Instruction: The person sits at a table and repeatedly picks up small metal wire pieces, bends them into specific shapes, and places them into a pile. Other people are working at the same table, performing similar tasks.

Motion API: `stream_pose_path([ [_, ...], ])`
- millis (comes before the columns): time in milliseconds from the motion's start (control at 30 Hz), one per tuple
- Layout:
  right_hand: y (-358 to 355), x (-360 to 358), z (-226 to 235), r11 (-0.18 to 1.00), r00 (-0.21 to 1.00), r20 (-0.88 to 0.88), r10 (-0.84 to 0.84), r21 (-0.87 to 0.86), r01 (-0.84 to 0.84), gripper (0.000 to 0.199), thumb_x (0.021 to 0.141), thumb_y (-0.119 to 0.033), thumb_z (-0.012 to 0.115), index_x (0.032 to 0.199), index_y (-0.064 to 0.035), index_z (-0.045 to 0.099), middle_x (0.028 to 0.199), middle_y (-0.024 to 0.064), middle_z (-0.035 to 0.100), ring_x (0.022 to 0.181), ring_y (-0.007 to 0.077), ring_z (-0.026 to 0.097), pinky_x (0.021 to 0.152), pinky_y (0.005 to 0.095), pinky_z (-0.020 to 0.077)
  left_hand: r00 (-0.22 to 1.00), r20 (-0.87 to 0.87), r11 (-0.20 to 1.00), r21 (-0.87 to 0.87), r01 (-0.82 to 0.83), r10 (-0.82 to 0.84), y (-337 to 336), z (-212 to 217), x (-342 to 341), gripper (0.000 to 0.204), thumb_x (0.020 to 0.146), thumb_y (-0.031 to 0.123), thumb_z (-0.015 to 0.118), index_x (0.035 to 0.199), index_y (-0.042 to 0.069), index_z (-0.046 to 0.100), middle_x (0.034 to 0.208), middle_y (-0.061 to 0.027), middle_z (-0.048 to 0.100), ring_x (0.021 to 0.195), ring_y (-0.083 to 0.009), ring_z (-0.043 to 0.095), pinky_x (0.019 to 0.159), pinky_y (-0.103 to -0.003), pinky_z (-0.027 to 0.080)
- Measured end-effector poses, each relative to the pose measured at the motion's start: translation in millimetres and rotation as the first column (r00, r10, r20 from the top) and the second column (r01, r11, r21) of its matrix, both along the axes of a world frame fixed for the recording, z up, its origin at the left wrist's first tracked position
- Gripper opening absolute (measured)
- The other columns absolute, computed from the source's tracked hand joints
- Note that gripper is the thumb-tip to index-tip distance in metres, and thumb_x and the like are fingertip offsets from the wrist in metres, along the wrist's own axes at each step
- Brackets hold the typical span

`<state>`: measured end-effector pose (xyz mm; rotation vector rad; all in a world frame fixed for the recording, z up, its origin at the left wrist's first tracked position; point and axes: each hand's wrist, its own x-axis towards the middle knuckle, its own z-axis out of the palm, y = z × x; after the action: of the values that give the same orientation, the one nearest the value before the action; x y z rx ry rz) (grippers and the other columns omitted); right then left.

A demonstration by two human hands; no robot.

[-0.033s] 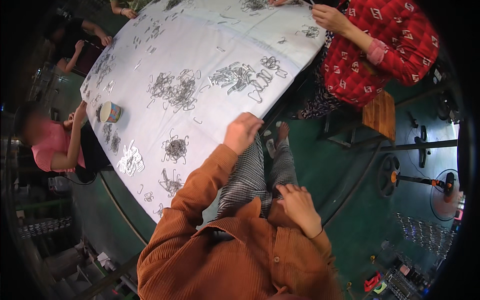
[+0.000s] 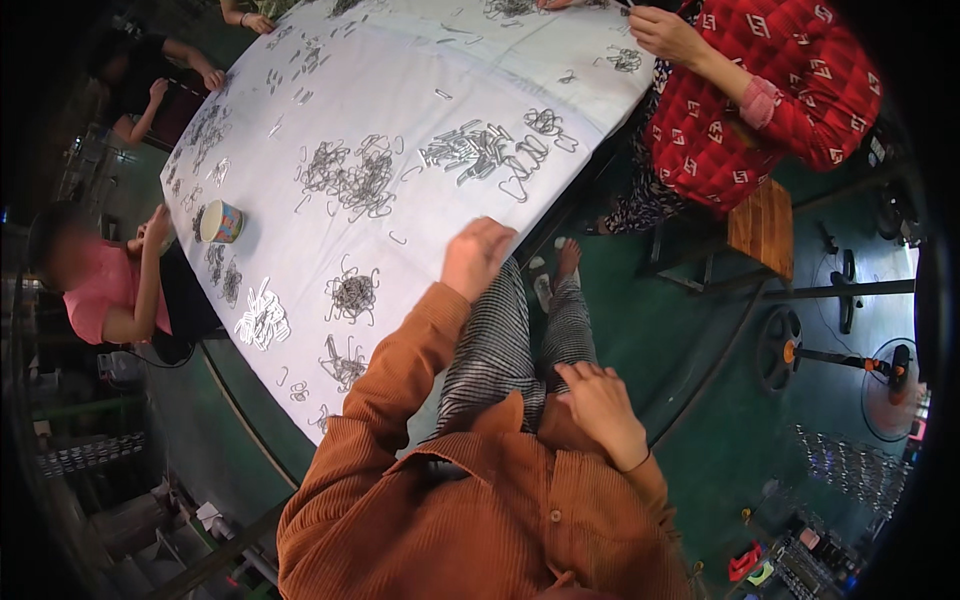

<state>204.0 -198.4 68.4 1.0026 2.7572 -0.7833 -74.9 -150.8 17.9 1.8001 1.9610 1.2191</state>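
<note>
My left hand [image 2: 478, 255] rests on the near edge of the white-covered table [image 2: 400, 60]. Its fingers are curled under and nothing shows in them. The metal wire pieces nearest to it are a small heap [image 2: 352, 295] to its left and a larger spread [image 2: 480, 150] beyond it. My right hand [image 2: 600, 405] lies on my lap against the orange corduroy shirt, fingers apart and holding nothing. My checked trouser legs [image 2: 500, 350] run down between the two hands.
More wire heaps [image 2: 350, 175] dot the cloth, and a small patterned cup [image 2: 222, 222] stands at the left. A person in a red quilted jacket [image 2: 760, 90] sits on a wooden stool [image 2: 762, 225] at the right. A person in pink [image 2: 100, 290] sits left. Fans [image 2: 790, 350] stand on the green floor.
</note>
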Motion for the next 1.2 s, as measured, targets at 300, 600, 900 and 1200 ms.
stream_pose_path([
  [300,33,-56,2,0.982,0.979,-0.108,0.175,0.086,-0.166,0.031,0.083,-0.019,0.066,0.111,-0.0059,0.058,0.092,0.0078,0.061,0.092,0.0239,0.062,0.082,0.0359,0.0450,0.985,-0.171,0.998,-0.069,-0.004,-0.008,78,-15,-42,0.006,0.080,0.008,0.067,0.086,0.008,0.067,0.089,-0.0051,0.060,0.088,-0.0252,0.061,0.072,-0.038,0.051],
  [600,81,-100,7,0.927,0.659,-0.662,-0.358,-0.167,0.335,0.021,0.088,-0.005,0.063,0.109,-0.0028,0.068,0.087,0.0071,0.061,0.068,0.0151,0.059,0.056,0.0257,0.0468,0.941,0.276,0.980,0.089,0.177,-0.195,52,-12,-28,0.014,0.096,0.016,0.056,0.100,0.003,0.058,0.081,-0.0082,0.056,0.072,-0.0209,0.054,0.066,-0.033,0.046],
  [900,99,-109,16,0.884,0.402,-0.788,-0.467,-0.403,0.237,0.024,0.089,-0.004,0.063,0.113,-0.0012,0.067,0.104,0.0066,0.061,0.084,0.0106,0.060,0.066,0.0216,0.0484,0.529,0.839,0.960,-0.027,0.278,-0.130,-15,23,7,0.009,0.096,0.008,0.055,0.103,0.003,0.057,0.081,-0.0004,0.055,0.068,-0.0074,0.050,0.061,-0.022,0.041],
  [1200,88,-106,32,0.915,0.484,-0.826,-0.291,-0.388,-0.112,0.023,0.082,-0.001,0.069,0.104,-0.0032,0.071,0.109,0.0067,0.061,0.100,0.0155,0.059,0.084,0.0280,0.0494,-0.086,0.994,0.907,0.101,0.409,-0.072,-32,18,9,0.008,0.095,0.013,0.059,0.098,0.006,0.056,0.089,-0.0015,0.056,0.067,-0.0060,0.045,0.058,-0.019,0.037],
])
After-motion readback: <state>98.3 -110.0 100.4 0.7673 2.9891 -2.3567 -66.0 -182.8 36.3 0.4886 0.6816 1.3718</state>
